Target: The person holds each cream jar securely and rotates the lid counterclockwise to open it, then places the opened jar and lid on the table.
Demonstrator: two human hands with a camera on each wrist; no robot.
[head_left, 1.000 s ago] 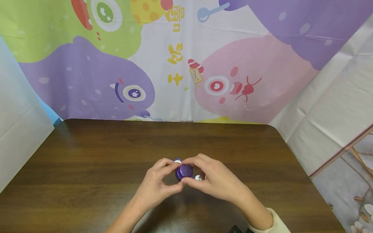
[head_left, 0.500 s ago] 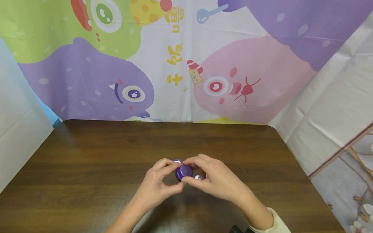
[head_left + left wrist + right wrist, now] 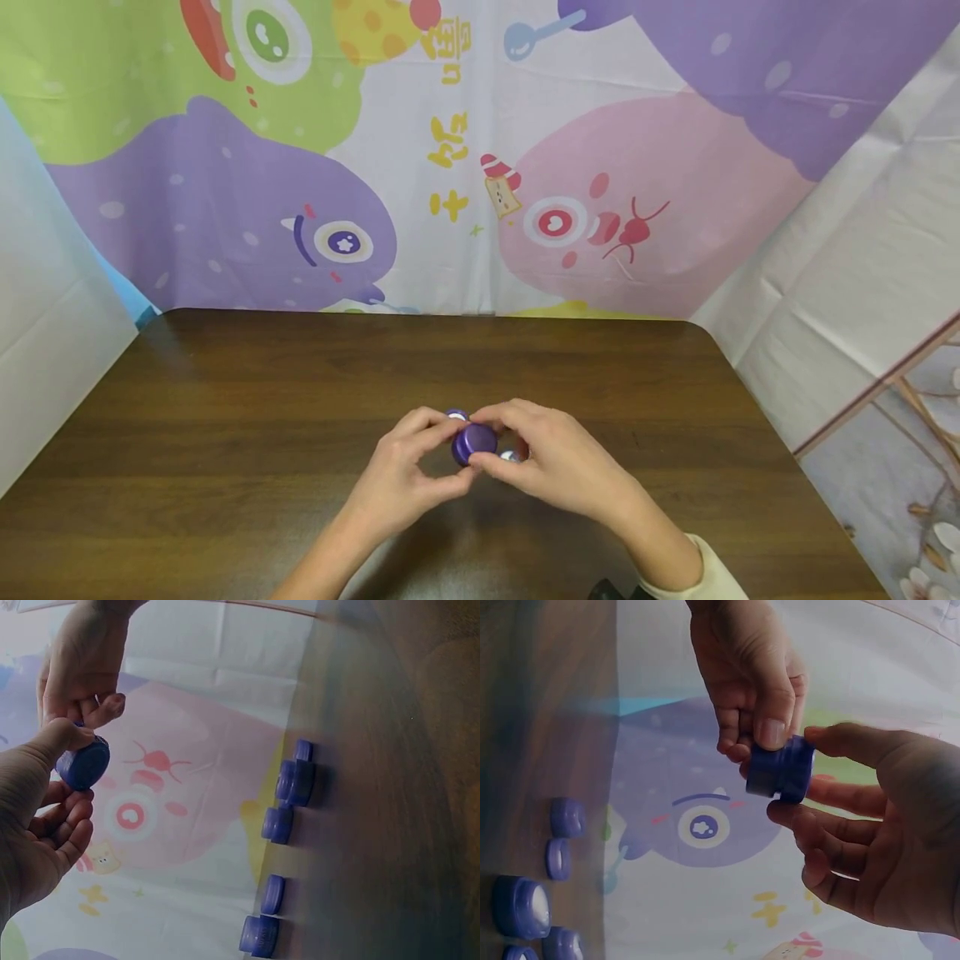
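Note:
Above the table, both hands hold a small purple screw-top jar (image 3: 475, 444). My left hand (image 3: 408, 467) pinches its left section between thumb and fingers. On the other section, which looks like the lid, the thumb and fingertips of my right hand (image 3: 551, 454) grip the rim. The right wrist view shows the jar (image 3: 780, 769) side on, with a seam between its two sections; whether they are threaded together I cannot tell. From the left wrist, one round end of the jar (image 3: 84, 763) is visible.
Several purple jars and lids stand on the brown table (image 3: 225, 400), among them a jar (image 3: 260, 935), a flat lid (image 3: 274, 895) and a larger jar with a white top (image 3: 521, 907). Behind the table hangs a cartoon-printed cloth (image 3: 450, 267). A black object (image 3: 606, 590) shows at the near edge.

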